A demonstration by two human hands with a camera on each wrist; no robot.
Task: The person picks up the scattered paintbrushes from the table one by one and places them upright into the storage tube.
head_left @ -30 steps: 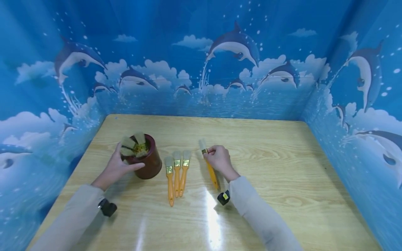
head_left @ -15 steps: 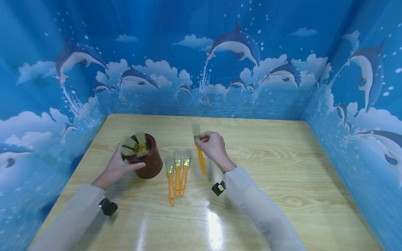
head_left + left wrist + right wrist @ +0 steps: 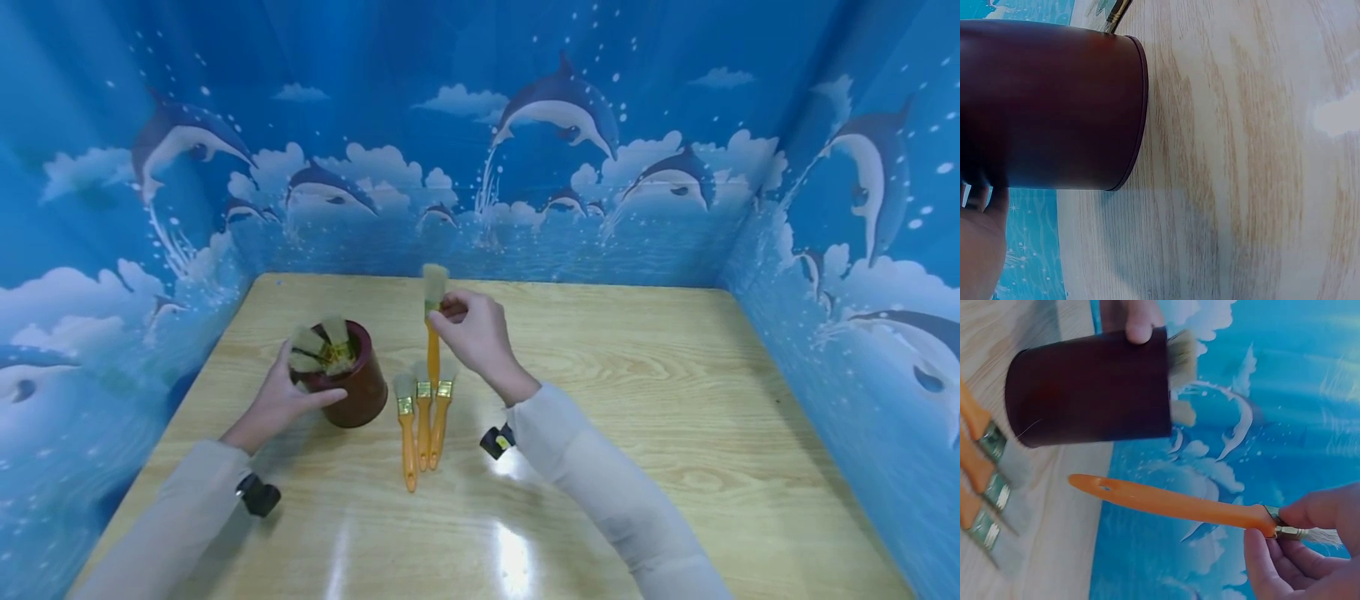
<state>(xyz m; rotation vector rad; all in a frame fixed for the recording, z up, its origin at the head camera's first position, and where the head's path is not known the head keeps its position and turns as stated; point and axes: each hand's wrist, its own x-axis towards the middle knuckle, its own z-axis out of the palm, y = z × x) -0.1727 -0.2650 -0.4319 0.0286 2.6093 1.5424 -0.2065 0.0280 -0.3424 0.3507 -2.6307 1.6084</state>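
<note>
Paintbrush (image 3: 432,350) moved left, pinched between right fingers (image 3: 1262,567)

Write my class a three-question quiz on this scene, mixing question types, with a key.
1. True or false: the right hand holds the raised brush with its bristles uppermost.

2. How many other brushes lie on the table?
A) two
B) three
C) six

3. Fill in the blank: the left hand grips a dark red ____.

Key: 1. True. 2. B, three, side by side. 3. Pot.
</note>
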